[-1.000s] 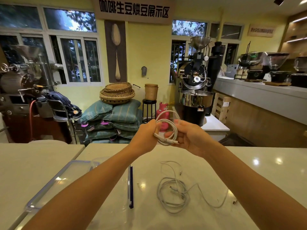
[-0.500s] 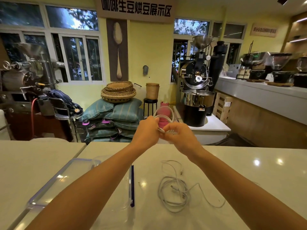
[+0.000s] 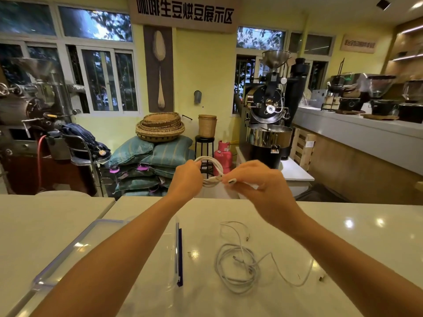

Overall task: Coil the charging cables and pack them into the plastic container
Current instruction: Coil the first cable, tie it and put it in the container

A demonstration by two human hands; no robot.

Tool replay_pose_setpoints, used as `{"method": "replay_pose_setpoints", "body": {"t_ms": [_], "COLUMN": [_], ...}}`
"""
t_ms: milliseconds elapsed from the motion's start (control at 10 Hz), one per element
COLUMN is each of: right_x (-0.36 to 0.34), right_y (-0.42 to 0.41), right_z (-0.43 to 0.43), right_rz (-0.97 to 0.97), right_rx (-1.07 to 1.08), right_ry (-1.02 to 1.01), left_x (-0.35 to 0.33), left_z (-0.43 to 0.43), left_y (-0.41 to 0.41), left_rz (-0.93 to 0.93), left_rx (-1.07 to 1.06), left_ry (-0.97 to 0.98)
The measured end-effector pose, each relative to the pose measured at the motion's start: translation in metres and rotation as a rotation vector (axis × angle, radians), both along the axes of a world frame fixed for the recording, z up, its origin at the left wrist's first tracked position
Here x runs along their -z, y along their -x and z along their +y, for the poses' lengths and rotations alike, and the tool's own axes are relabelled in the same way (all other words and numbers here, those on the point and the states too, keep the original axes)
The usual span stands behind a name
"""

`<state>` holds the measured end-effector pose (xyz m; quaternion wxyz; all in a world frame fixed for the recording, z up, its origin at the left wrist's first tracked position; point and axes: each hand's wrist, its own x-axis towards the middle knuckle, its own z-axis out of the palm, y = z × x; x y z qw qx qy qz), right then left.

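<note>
A white charging cable [image 3: 214, 167] is wound into a small coil and held up above the far edge of the white table [image 3: 343, 236]. My left hand [image 3: 186, 179] grips the coil's left side. My right hand [image 3: 256, 181] pinches the cable's free end near its plug. Several more white cables [image 3: 239, 264] lie in a loose tangle on the table below my right forearm. The clear plastic container [image 3: 175, 255] with a blue edge sits under my left forearm, and its clear lid [image 3: 75, 248] lies to the left.
Beyond the table stand stacked teal sacks [image 3: 155, 156] with woven baskets on top, a pink gas cylinder [image 3: 223, 153] and a black coffee roaster [image 3: 270, 124]. A grey counter [image 3: 357, 131] with grinders runs along the right. A small dark object [image 3: 322, 278] lies on the table at the right.
My right hand has let go of the coil's side and now pinches the free end, drawn slightly right. The coil stays raised in my left hand.
</note>
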<state>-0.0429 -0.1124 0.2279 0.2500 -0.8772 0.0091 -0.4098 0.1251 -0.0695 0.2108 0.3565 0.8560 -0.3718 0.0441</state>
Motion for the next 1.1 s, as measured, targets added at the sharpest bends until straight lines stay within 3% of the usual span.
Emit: {"method": "replay_pose_setpoints", "body": {"t_ms": [200,300,500,600,800,1000,1100], "right_x": [-0.02,-0.017,0.017,0.03,0.036,0.04,0.036], "right_y": [0.023,0.027,0.007,-0.005,-0.028,-0.045,-0.051], "right_z": [-0.038,-0.051,-0.051,-0.041,-0.028,-0.021,-0.021], "right_rz": [0.158,0.268,0.619,0.66,0.377,-0.108,-0.262], "right_rx": [-0.029,0.082,0.191,0.196,0.155,-0.068,-0.091], "right_ry": [0.18,0.348,0.558,0.561,0.025,-0.878,-1.167], "left_x": [-0.009,-0.012,-0.015,-0.014,-0.015,-0.015,-0.012], "left_z": [0.018,0.024,0.022,0.015,0.0,-0.01,-0.011], "left_y": [-0.006,-0.01,0.001,0.009,0.03,0.038,0.043], "left_rz": [0.28,0.571,0.733,0.791,0.924,0.935,0.943], "left_rx": [0.159,0.191,0.327,0.301,0.267,0.25,0.253], "left_ry": [0.108,0.224,0.351,0.408,0.61,0.755,0.755]}}
